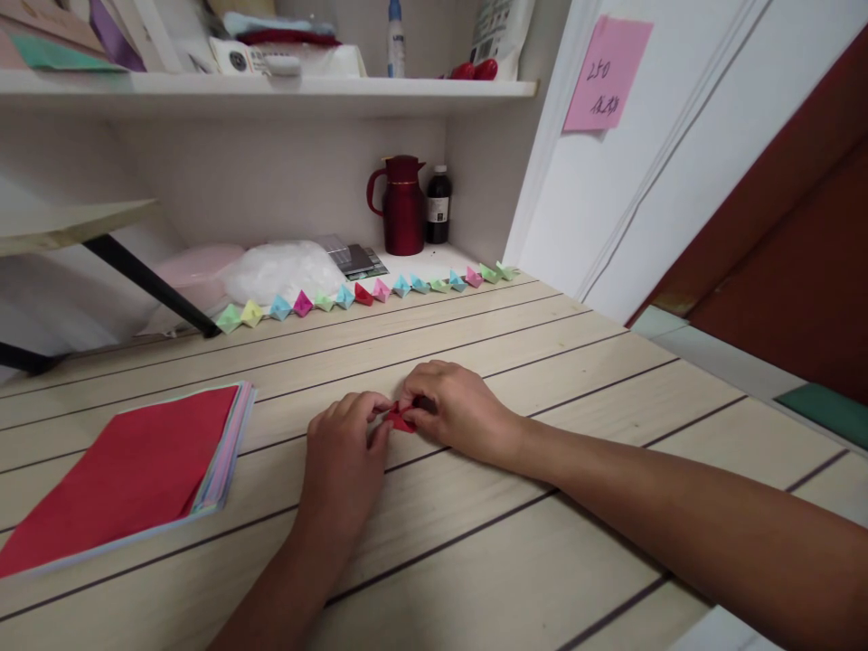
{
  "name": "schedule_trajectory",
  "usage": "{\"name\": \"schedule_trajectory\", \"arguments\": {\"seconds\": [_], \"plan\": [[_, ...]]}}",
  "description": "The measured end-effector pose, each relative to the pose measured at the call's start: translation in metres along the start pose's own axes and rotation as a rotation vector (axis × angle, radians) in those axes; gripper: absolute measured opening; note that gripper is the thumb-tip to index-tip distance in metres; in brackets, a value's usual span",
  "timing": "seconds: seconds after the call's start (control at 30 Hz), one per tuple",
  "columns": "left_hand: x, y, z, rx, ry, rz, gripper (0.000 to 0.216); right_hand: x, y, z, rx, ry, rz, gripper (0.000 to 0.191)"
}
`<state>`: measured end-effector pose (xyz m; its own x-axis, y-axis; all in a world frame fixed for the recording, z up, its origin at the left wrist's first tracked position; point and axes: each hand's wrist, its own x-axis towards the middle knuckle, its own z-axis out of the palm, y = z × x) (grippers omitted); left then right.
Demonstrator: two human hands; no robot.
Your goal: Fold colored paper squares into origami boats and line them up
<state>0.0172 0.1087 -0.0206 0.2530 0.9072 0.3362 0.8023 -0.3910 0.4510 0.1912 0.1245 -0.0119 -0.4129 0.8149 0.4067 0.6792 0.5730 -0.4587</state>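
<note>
Here, a small red folded paper (pixel 402 422) is on the striped table (pixel 576 551), between the two hands. The left hand (pixel 347 443) and the right hand (pixel 453 409) pinch it from opposite sides, probably to control its small folds. Their fingers are curled and narrow, the wrists low. A paper stack (pixel 128 470) lies at left, perhaps for easy reach; farther back, colourful folded papers (pixel 364 295) stand lined up, seemingly out of the way.
</note>
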Motion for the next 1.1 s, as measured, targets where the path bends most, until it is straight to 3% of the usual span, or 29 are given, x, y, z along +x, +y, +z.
{"name": "schedule_trajectory", "arguments": {"seconds": [0.17,0.53,0.77,1.0,1.1], "plan": [[0.0,0.0,0.0,0.027,0.01,0.0,0.013,-0.002,0.0,-0.001,-0.034,-0.021,-0.044,0.012],[-0.001,0.002,0.0,0.074,-0.014,0.006,0.014,-0.001,0.001,-0.001,-0.078,-0.05,0.029,0.012],[-0.001,0.003,-0.001,0.072,-0.026,-0.03,0.013,0.001,0.009,0.002,-0.058,-0.069,-0.024,0.018],[-0.002,-0.003,0.004,-0.066,0.038,-0.073,0.021,0.002,0.007,0.005,-0.035,-0.033,-0.015,0.011],[-0.001,-0.006,0.005,-0.209,0.051,-0.096,0.024,0.001,-0.001,0.0,-0.124,0.044,-0.091,0.01]]}}
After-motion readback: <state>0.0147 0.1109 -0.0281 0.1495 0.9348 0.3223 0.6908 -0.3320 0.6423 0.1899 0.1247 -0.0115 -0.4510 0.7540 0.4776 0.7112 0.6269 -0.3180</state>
